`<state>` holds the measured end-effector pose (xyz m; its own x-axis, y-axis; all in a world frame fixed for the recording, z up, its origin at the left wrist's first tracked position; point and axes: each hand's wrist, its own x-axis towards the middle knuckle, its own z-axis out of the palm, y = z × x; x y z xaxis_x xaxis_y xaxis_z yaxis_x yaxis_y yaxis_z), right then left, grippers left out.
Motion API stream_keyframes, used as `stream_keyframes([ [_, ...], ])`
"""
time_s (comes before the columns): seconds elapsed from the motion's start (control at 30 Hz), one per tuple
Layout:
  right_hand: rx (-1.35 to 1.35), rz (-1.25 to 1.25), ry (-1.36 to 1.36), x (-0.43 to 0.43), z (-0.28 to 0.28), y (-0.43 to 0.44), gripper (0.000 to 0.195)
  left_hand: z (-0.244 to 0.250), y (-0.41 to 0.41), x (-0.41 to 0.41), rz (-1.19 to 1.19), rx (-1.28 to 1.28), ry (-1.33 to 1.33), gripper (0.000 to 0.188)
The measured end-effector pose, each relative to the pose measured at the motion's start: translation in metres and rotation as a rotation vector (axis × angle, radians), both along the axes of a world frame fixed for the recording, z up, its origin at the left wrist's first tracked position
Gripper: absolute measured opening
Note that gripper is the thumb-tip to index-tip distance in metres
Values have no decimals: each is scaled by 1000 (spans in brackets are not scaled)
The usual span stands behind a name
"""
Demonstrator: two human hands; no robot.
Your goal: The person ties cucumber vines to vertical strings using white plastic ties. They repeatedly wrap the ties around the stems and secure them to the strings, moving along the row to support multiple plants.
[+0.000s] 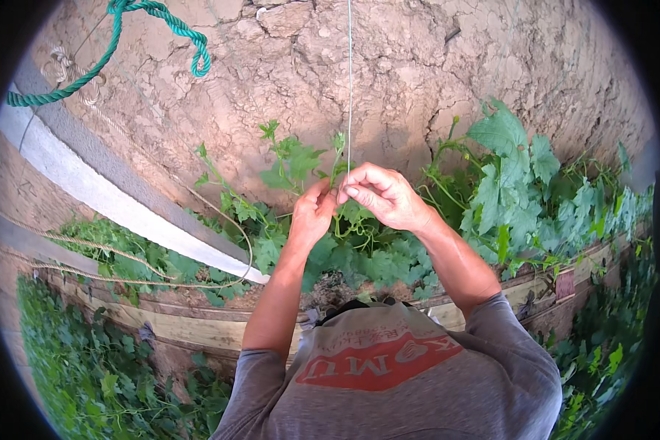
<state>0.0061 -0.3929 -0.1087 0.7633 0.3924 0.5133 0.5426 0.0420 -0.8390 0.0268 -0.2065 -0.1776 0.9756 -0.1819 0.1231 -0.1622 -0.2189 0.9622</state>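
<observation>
Both my hands meet in front of me at the foot of a thin, taut string (350, 88) that runs up past the earthen wall. My left hand (311, 212) pinches the stem of a climbing vine (338, 151), its leafy tip standing above the fingers. Close against it, my right hand (386, 197) has thumb and forefinger closed on the string. The fingertips partly hide where string and stem come together. Other leafy vine shoots (300, 162) rise just left of my hands, and curly tendrils hang below them.
A cracked earthen wall (264, 99) stands behind the vines. A pale slanted post (104, 184) crosses the left side, with a looped tan rope (198, 192) and a green rope (104, 60). Large-leaved vines (506, 181) grow at right. Long wooden boards (198, 330) border the plants near me.
</observation>
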Motion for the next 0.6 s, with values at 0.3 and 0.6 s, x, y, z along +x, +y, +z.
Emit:
stream_keyframes([
  [0.3, -754, -572, -446, -5, -73, -6, 31, 11, -19, 1, -74, 193, -129, 40],
  [0.6, -829, -476, -306, 0, -70, -24, 34, 21, -32, 13, -71, 174, -104, 38],
])
